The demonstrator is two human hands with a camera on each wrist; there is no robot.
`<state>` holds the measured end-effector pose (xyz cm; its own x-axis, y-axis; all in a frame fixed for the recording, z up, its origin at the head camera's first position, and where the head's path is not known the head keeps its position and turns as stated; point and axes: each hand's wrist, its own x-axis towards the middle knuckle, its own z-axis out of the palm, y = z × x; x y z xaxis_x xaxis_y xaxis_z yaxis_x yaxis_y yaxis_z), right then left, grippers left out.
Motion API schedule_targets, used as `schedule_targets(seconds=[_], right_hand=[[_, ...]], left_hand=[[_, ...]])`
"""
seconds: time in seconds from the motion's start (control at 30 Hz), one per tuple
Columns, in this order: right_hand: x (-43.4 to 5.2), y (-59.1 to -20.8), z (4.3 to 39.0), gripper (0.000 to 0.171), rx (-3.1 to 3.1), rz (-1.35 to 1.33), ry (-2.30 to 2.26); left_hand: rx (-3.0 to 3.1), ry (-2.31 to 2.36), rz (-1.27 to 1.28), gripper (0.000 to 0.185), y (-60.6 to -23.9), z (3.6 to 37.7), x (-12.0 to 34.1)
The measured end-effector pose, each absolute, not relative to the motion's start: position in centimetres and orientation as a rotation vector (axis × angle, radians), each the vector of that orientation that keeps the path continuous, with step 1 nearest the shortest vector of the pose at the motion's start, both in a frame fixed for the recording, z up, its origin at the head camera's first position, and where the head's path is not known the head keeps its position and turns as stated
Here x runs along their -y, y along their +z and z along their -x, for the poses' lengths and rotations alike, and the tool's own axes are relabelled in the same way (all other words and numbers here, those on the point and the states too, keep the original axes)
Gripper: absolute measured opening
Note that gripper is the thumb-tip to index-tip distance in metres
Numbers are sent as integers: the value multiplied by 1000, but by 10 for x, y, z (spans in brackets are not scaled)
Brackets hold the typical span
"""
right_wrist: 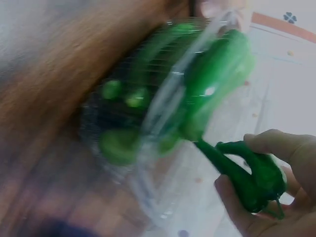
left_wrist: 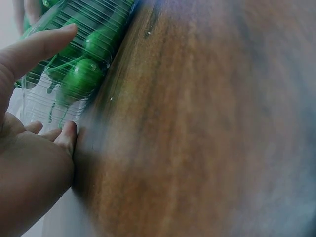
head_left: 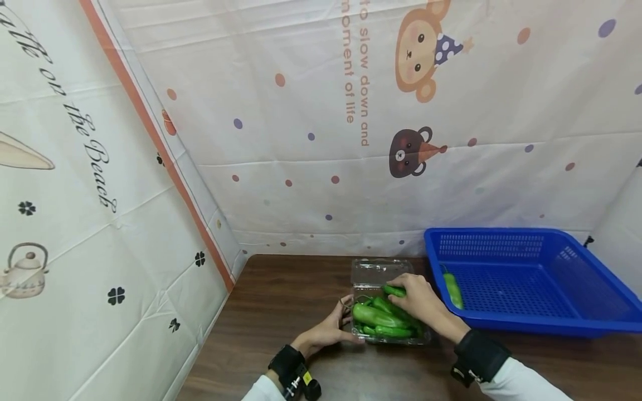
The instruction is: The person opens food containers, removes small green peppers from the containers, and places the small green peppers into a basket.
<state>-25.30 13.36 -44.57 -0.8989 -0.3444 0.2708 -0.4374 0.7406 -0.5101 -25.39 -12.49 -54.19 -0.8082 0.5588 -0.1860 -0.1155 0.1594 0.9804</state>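
Observation:
A clear plastic clamshell box (head_left: 373, 274) lies open on the brown table, filled with several green peppers (head_left: 378, 316). My left hand (head_left: 335, 328) holds the box's left end between thumb and fingers; in the left wrist view the thumb (left_wrist: 37, 47) lies against the box (left_wrist: 49, 94) and the peppers (left_wrist: 81, 76) show through its wall. My right hand (head_left: 408, 295) hovers over the box and pinches one green pepper (head_left: 394, 290). The right wrist view shows that pepper (right_wrist: 249, 173) in my fingers (right_wrist: 269, 145), just beside the box (right_wrist: 148, 148).
A blue plastic basket (head_left: 531, 326) stands on the table to the right of the box, with one green pepper (head_left: 453, 289) lying inside at its left wall. Printed cloth walls close in the back and left. Bare wooden table (head_left: 281, 295) stretches left of the box.

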Motion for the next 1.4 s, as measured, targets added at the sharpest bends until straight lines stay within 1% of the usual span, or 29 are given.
schedule_targets(seconds=[0.17,0.3,0.53,0.73,0.87,1.03,1.4], right_hand=[[-132,-425,256,32,2687,-768,877],[-137,-401,261,35,2569,-815,824],[-162,-352,272,36,2490,-748,797],[-195,-331,288,36,2553,-669,704],[-224,-331,294,36,2610,-600,651],[-250,-343,301,36,2765,-516,643],[-264,-388,315,34,2990,-379,631]], left_hand=[[-1937,1701,-432,102,-542,253,125],[-1932,1712,-431,102,-542,252,125],[-1939,1710,-418,102,-541,253,129],[-1953,1699,-420,102,-540,254,132],[-1958,1700,-432,102,-540,254,133],[-1966,1704,-428,102,-540,254,134],[-1955,1691,-390,100,-542,251,132]])
